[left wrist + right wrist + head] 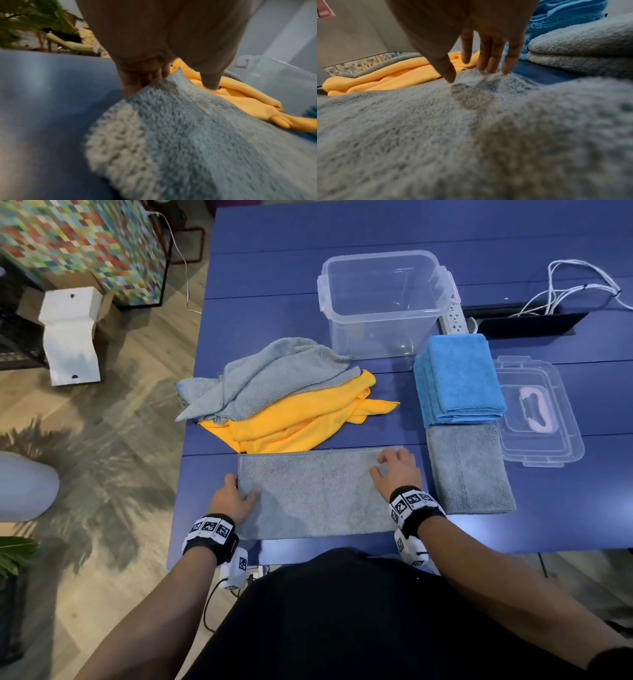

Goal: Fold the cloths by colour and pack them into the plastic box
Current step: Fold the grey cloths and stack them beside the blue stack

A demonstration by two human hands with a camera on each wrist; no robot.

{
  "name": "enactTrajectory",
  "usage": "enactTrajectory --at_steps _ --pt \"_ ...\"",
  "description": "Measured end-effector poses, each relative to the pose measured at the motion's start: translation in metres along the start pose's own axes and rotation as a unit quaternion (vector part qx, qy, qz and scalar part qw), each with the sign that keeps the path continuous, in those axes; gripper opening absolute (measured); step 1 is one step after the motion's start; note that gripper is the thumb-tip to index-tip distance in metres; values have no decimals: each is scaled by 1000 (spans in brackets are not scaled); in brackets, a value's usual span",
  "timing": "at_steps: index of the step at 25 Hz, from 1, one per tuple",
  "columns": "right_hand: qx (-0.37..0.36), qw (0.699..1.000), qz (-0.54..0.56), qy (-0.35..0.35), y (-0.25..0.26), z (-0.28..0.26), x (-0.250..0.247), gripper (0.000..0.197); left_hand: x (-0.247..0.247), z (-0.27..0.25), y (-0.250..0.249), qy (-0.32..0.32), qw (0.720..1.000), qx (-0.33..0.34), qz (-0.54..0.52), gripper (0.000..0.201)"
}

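A grey cloth (pixel 315 494), folded into a long strip, lies in front of me on the blue table (pixel 274 302). My left hand (pixel 239 491) grips its left end, fingers curled under the edge and thumb on top; the left wrist view shows this left hand (pixel 164 81) lifting the grey cloth (pixel 197 142) slightly. My right hand (pixel 394 469) presses flat on the right end, its straight fingers (pixel 491 63) touching the grey cloth (pixel 453 135). A folded grey cloth (pixel 469 470) and a folded blue stack (pixel 459 378) lie to the right. The clear plastic box (pixel 387 302) stands open behind.
A loose pile of yellow cloths (pixel 298 419) with a crumpled grey cloth (pixel 267 374) on top lies just behind the strip. The box lid (pixel 537 412) rests at the right. A power strip (pixel 455 318) and cables (pixel 575 289) sit at the back right.
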State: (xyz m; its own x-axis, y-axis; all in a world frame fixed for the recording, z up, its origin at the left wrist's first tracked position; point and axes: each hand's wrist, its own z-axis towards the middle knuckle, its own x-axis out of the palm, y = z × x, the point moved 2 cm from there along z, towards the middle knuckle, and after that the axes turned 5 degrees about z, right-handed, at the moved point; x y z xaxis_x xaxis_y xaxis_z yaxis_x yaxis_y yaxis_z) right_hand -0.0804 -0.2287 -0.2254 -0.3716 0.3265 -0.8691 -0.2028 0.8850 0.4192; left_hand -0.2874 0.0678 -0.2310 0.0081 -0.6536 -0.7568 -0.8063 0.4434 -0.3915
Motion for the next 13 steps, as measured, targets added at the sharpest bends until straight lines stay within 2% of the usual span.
enactTrajectory --at_steps 2,4,7,8,10,13 --pt "5 999 -4 46 -4 0 1 23 1 -2 5 -6 1000 -3 22 45" --pt "11 998 24 55 1 2 -4 20 -1 -7 -4 -43 999 9 -3 36" --pt "24 986 154 64 21 4 -8 14 -1 -24 -40 -76 994 78 -26 27" --pt "32 972 215 95 29 3 -7 15 4 -30 -51 -68 991 113 -25 25" --pt "60 923 335 182 46 -2 4 18 19 -41 -71 -31 984 177 -15 23" --pt "94 875 387 275 70 -13 24 24 39 -48 -88 26 973 229 -3 29"
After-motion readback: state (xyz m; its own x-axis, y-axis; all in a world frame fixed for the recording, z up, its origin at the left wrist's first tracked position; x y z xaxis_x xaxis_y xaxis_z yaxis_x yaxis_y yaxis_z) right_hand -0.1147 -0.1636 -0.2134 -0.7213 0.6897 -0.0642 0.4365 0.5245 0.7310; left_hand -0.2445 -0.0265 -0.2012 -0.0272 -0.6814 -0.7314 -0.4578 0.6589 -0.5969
